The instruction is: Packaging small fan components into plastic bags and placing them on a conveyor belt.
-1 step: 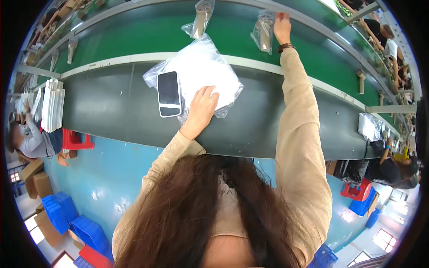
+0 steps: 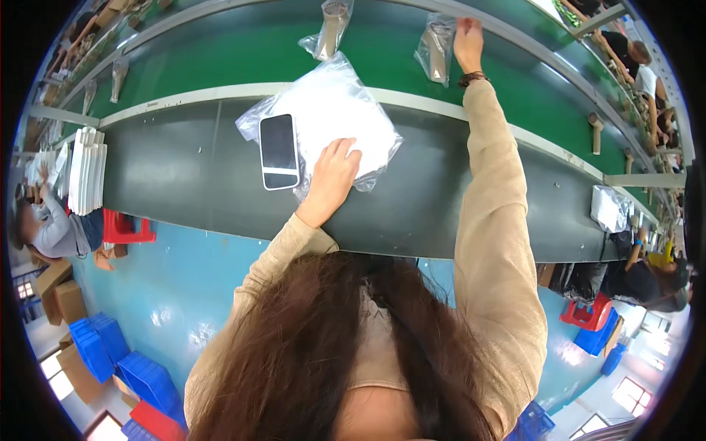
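My left hand (image 2: pixel 336 173) lies with fingers spread on a stack of clear plastic bags (image 2: pixel 346 103), which looks white at its middle. Beside that hand, a phone (image 2: pixel 279 151) with a dark screen and pale rim rests on the stack's left part. My right arm reaches far across to the green conveyor belt. There my right hand (image 2: pixel 468 45), fingers curled, is at the edge of a bagged tan hair-dryer-shaped item (image 2: pixel 437 55); its fingertips are partly hidden. Another bagged tan item (image 2: pixel 332 29) is on the belt just beyond the stack.
The grey-green worktable (image 2: pixel 412 198) runs along the green belt (image 2: pixel 243 48), with a pale rail (image 2: pixel 191 97) between them. Folded white sheets (image 2: pixel 87 173) stand at left, and a white packet (image 2: pixel 609 209) lies at right. Another tan item (image 2: pixel 595 134) is farther along. People sit at both sides.
My right hand and the bagged item beside it have shifted very slightly to the right. My left hand, the stack and the phone stay in place.
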`<state>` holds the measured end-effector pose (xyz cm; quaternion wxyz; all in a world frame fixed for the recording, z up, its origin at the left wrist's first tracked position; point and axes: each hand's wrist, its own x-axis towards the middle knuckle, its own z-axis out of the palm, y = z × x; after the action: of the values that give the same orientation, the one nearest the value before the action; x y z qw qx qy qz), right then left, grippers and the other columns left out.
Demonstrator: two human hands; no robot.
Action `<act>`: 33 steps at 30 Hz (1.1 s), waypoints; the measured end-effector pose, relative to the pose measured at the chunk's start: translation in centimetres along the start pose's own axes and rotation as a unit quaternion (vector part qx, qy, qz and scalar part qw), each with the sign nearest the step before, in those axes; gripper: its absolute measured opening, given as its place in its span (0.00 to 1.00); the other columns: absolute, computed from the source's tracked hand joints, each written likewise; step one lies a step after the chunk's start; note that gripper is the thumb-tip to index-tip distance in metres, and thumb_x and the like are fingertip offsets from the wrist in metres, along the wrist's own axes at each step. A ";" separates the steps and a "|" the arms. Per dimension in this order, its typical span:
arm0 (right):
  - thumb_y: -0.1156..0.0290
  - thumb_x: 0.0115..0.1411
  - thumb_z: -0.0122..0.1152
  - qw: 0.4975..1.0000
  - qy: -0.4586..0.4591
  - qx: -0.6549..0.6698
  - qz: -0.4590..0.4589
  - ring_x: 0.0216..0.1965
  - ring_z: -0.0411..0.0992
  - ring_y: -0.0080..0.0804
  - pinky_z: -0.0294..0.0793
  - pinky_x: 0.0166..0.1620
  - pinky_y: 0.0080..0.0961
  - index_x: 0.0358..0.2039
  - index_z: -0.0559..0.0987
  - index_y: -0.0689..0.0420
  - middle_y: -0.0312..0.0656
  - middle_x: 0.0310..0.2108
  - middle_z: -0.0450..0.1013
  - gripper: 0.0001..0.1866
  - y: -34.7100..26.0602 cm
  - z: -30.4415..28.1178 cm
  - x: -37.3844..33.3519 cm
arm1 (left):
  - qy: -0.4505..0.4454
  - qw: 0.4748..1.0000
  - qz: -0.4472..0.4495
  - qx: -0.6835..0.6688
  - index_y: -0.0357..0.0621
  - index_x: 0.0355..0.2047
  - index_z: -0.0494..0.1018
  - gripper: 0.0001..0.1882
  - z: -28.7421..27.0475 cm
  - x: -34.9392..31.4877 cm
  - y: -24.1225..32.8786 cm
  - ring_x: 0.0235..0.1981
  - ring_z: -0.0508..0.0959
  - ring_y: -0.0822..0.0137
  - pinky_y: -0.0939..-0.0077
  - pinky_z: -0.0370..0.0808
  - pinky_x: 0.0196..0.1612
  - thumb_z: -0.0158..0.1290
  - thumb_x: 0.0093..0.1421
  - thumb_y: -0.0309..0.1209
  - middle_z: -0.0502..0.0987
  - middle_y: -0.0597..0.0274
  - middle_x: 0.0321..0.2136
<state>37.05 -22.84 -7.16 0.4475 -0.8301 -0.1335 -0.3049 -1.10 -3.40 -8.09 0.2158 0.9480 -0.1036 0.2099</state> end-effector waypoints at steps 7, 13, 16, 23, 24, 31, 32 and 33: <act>0.60 0.66 0.50 0.992 -0.054 0.117 0.002 0.44 0.71 0.33 0.68 0.49 0.27 0.41 0.75 0.61 0.44 0.40 0.74 0.16 -4.5 -7.6 -5.7 | 0.038 0.988 -0.095 -0.116 0.41 0.34 0.72 0.07 0.1 0.0 0.5 0.36 0.77 0.57 0.67 0.74 0.36 0.55 0.53 0.23 0.76 0.54 0.32; 0.63 0.68 0.48 0.975 -0.156 0.150 0.042 0.44 0.70 0.27 0.67 0.49 0.22 0.39 0.76 0.63 0.40 0.41 0.73 0.15 -4.6 -14.8 -12.0 | 0.016 0.963 -0.189 -0.191 0.43 0.46 0.69 0.13 0.2 -0.1 0.1 0.29 0.82 0.58 0.70 0.78 0.32 0.54 0.60 0.27 0.80 0.51 0.27; 0.61 0.70 0.45 0.971 -0.192 0.135 0.049 0.45 0.70 0.27 0.67 0.50 0.24 0.39 0.76 0.62 0.38 0.43 0.74 0.17 -4.5 -17.9 -14.1 | 0.020 0.950 -0.211 -0.229 0.44 0.47 0.67 0.16 0.6 -0.3 -0.2 0.28 0.81 0.55 0.66 0.76 0.31 0.54 0.59 0.26 0.78 0.51 0.26; 0.64 0.70 0.44 0.957 -0.215 0.155 0.117 0.41 0.71 0.25 0.68 0.47 0.23 0.36 0.77 0.62 0.39 0.44 0.73 0.16 -5.1 -22.2 -19.1 | 0.031 0.978 -0.114 -0.173 0.43 0.46 0.68 0.16 -0.4 -0.2 0.7 0.35 0.80 0.54 0.64 0.75 0.34 0.56 0.57 0.25 0.78 0.50 0.34; 0.64 0.70 0.44 0.957 -0.215 0.156 0.118 0.41 0.71 0.25 0.68 0.47 0.23 0.36 0.77 0.62 0.39 0.44 0.73 0.16 -5.2 -22.3 -19.7 | 0.026 0.986 -0.088 -0.137 0.42 0.43 0.69 0.14 -0.4 -0.3 0.6 0.35 0.79 0.53 0.63 0.75 0.35 0.56 0.56 0.24 0.78 0.52 0.34; 0.70 0.68 0.48 0.933 -0.220 0.228 0.171 0.40 0.70 0.25 0.69 0.47 0.22 0.35 0.76 0.65 0.40 0.43 0.71 0.12 -6.5 -21.5 -22.1 | 0.087 0.994 0.022 -0.062 0.41 0.35 0.69 0.07 -0.5 0.2 0.2 0.35 0.76 0.55 0.64 0.74 0.36 0.54 0.55 0.22 0.75 0.56 0.29; 0.70 0.68 0.48 0.933 -0.220 0.229 0.171 0.40 0.70 0.25 0.69 0.47 0.22 0.35 0.76 0.65 0.40 0.43 0.71 0.12 -6.5 -21.4 -22.2 | 0.087 0.994 0.022 -0.062 0.41 0.35 0.69 0.07 -0.6 0.2 0.3 0.35 0.76 0.55 0.64 0.74 0.36 0.54 0.55 0.22 0.75 0.56 0.29; 0.68 0.68 0.47 0.935 -0.223 0.219 0.165 0.40 0.70 0.24 0.69 0.46 0.22 0.36 0.76 0.64 0.40 0.42 0.72 0.13 -6.5 -21.2 -22.3 | 0.067 0.996 0.004 -0.055 0.41 0.35 0.69 0.07 -0.7 0.1 0.5 0.34 0.76 0.56 0.64 0.73 0.36 0.54 0.55 0.23 0.75 0.56 0.29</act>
<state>8.25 -35.51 -8.05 0.6213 -0.7682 -0.1543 0.0030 -1.36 -3.49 -7.24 0.2737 0.9179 -0.1037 0.2678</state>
